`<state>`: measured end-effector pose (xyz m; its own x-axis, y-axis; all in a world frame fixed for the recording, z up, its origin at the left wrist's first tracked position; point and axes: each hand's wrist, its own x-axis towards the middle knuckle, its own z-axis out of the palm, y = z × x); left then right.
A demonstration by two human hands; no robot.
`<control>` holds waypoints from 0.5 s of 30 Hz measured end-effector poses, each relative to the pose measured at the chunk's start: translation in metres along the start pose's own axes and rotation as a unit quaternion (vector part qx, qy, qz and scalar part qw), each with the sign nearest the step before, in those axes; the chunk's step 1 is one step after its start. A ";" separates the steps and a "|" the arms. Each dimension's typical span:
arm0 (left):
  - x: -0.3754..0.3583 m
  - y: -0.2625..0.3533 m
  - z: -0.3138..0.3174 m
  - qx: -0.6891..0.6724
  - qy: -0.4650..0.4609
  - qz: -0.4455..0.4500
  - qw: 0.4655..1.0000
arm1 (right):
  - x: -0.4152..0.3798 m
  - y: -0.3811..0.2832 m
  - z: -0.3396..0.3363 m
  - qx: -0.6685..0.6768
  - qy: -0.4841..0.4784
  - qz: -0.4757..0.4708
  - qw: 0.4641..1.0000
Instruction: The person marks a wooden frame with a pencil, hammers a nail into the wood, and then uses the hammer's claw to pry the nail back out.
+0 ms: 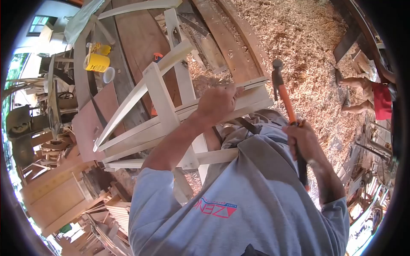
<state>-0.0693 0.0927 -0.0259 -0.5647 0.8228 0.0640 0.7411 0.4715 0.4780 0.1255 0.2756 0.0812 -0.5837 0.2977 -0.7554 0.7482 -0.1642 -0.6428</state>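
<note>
My right hand (301,138) is wrapped around the orange and black handle of a claw hammer (289,104). The hammer's metal head points up, just right of the end of a pale wooden frame (160,94). My left hand (217,103) lies on the frame's upper rail near that end, its fingers curled together. Whatever is between those fingers is hidden. Several pale slats and crosspieces make up the frame, which reaches from my lap toward the left. A thin dark gap runs along the rail beside my left hand.
Long brown planks (139,34) extend beyond the frame. On the left stand a yellow tub (97,62) and a white lid (109,75). Wood shavings (299,38) cover the floor. Another person's legs and red shorts (382,101) show at right. Scrap wood (51,149) is piled left.
</note>
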 end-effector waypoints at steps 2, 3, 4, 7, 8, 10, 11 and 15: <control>-0.001 -0.002 0.003 -0.016 0.021 0.021 0.999 | 0.006 0.005 -0.012 0.054 0.029 0.008 0.998; -0.002 -0.002 0.004 -0.034 0.047 0.038 0.998 | 0.004 0.008 -0.016 0.081 0.062 0.030 0.994; -0.003 -0.002 0.005 -0.039 0.048 0.035 0.997 | 0.001 0.007 -0.024 0.076 0.073 0.032 0.994; 0.000 -0.003 0.000 -0.011 0.016 0.005 1.000 | 0.004 0.017 -0.040 0.118 0.163 0.054 0.978; 0.000 -0.004 -0.001 -0.050 0.019 0.017 0.998 | 0.007 0.021 -0.045 0.131 0.159 0.036 0.978; -0.001 -0.005 -0.004 -0.087 0.023 0.025 0.996 | 0.010 0.022 -0.051 0.146 0.147 0.039 0.978; 0.000 -0.003 -0.006 -0.091 0.013 0.009 0.996 | 0.010 0.021 -0.050 0.146 0.144 0.040 0.978; 0.004 -0.004 0.001 -0.131 0.071 -0.024 0.989 | 0.010 0.015 -0.039 0.138 0.094 0.059 0.984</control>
<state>-0.0740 0.0946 -0.0282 -0.6560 0.7400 0.1485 0.6029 0.3954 0.6930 0.1429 0.3124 0.0684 -0.4099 0.4257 -0.8067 0.6783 -0.4490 -0.5817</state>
